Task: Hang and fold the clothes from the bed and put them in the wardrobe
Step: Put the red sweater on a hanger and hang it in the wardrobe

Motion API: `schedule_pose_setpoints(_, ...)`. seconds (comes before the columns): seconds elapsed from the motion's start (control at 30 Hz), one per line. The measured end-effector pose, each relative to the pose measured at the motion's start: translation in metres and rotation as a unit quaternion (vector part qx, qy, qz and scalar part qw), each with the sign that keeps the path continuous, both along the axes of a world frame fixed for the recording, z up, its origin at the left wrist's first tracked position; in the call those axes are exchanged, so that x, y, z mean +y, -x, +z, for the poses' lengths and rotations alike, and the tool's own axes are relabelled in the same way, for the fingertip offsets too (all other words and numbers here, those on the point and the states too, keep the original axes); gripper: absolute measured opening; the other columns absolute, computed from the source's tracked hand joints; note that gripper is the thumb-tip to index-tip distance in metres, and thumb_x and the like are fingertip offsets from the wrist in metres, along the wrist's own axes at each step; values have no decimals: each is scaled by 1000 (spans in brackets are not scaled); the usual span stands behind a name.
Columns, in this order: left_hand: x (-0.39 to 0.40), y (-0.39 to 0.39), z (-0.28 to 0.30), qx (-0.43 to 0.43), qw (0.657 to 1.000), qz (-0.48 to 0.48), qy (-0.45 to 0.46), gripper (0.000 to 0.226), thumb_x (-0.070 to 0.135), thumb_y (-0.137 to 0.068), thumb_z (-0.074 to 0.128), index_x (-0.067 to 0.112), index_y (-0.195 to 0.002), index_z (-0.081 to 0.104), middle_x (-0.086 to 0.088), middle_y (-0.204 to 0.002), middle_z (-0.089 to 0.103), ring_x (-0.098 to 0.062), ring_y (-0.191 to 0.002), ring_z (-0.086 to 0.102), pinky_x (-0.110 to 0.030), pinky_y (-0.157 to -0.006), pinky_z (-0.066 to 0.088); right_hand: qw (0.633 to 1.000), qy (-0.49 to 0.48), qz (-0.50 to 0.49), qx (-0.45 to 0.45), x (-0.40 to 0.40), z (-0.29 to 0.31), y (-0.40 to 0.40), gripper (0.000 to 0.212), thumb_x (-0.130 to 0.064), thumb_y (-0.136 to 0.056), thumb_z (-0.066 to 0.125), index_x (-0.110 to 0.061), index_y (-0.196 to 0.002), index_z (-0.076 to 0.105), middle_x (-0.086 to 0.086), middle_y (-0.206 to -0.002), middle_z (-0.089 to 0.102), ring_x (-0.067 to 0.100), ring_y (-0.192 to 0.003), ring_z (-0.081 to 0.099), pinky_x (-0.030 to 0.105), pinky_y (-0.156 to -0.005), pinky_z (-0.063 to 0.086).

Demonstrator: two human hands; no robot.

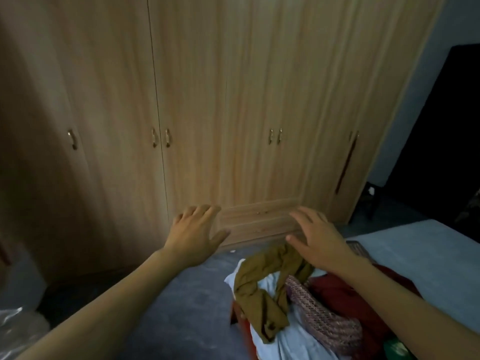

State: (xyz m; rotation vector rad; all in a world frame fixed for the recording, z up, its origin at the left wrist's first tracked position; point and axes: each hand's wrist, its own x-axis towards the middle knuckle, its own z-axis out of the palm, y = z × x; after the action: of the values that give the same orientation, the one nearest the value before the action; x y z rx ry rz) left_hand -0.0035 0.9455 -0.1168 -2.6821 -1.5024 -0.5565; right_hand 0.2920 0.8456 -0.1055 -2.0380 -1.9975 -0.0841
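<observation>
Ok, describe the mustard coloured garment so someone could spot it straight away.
Start at the bed in the lower right, facing the wardrobe. On its near corner lies a pile of clothes. The mustard garment drapes across the top, the only olive-yellow piece among white, pink knit and red.

The pile of clothes (pixel 298 302) runs off the frame at five o'clock, partly hidden under the right forearm (pixel 405 302). A shiny plastic sheet (pixel 13 323) is cut off at eight o'clock. The wardrobe (pixel 207 100) top lies beyond twelve o'clock.
</observation>
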Motion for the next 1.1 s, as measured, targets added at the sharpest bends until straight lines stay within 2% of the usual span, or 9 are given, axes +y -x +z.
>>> schedule_pose_setpoints(0.23, 79, -58, -18, 3, 996, -82, 23, 66, 72, -89, 32, 34, -143, 32, 6, -148, 41, -24, -135, 38, -47, -108, 36, 998, 20, -58, -24, 53, -28, -42, 67, -59, -96, 43, -29, -153, 24, 0, -163, 10, 25, -146, 15, 48, -113, 32)
schedule_pose_setpoints(0.37, 121, -117, -32, 33, 991, -127, 35, 68, 72, -90, 29, 33, -145, 31, 5, -150, 37, -25, -139, 33, -52, -112, 31, 995, 23, -92, -20, 90, -50, -87, 69, -61, -96, 41, -30, -155, 21, 1, -164, 6, 24, -147, 12, 47, -114, 31)
schedule_pose_setpoints(0.53, 177, -204, -40, 75, 981, -174, 48, 69, 68, -92, 36, 32, -150, 26, 3, -154, 33, -27, -140, 32, -48, -113, 29, 986, 33, -155, 51, 129, -70, -147, 70, -60, -96, 41, -29, -155, 19, 3, -164, 10, 27, -148, 14, 50, -113, 31)
schedule_pose_setpoints(0.67, 210, -281, -46, 91, 968, -229, 51, 75, 69, -92, 36, 29, -154, 22, 0, -156, 31, -29, -140, 34, -46, -113, 31, 975, 28, -210, 73, 136, -77, -193, 68, -56, -97, 44, -27, -154, 24, 6, -163, 14, 27, -146, 18, 49, -113, 31)
schedule_pose_setpoints(0.8, 222, -356, -58, 76, 948, -301, 65, 78, 69, -91, 35, 21, -152, 28, -5, -153, 35, -30, -137, 36, -46, -112, 32, 955, 39, -287, 70, 115, -82, -240, 64, -52, -96, 47, -26, -152, 28, 5, -160, 22, 26, -145, 22, 47, -111, 34)
schedule_pose_setpoints(0.9, 222, -407, -75, 86, 927, -354, 83, 73, 66, -94, 40, 23, -153, 27, -4, -155, 33, -28, -139, 33, -44, -113, 30, 932, 38, -350, 85, 92, -89, -269, 61, -49, -96, 51, -27, -149, 32, 5, -157, 28, 26, -142, 27, 47, -106, 36)
schedule_pose_setpoints(1.0, 222, -455, -94, 102, 904, -401, 108, 72, 65, -95, 41, 27, -154, 24, -2, -160, 26, -24, -144, 28, -46, -115, 28, 902, 45, -416, 107, 70, -99, -290, 61, -50, -96, 50, -25, -149, 33, 6, -157, 30, 28, -142, 28, 50, -109, 37)
schedule_pose_setpoints(1.1, 218, -496, -106, 104, 882, -449, 98, 71, 63, -95, 42, 26, -153, 27, -3, -159, 27, -24, -144, 26, -46, -115, 27, 873, 49, -471, 113, 52, -105, -301, 61, -50, -95, 51, -24, -148, 36, 6, -155, 33, 29, -142, 30, 48, -110, 37)
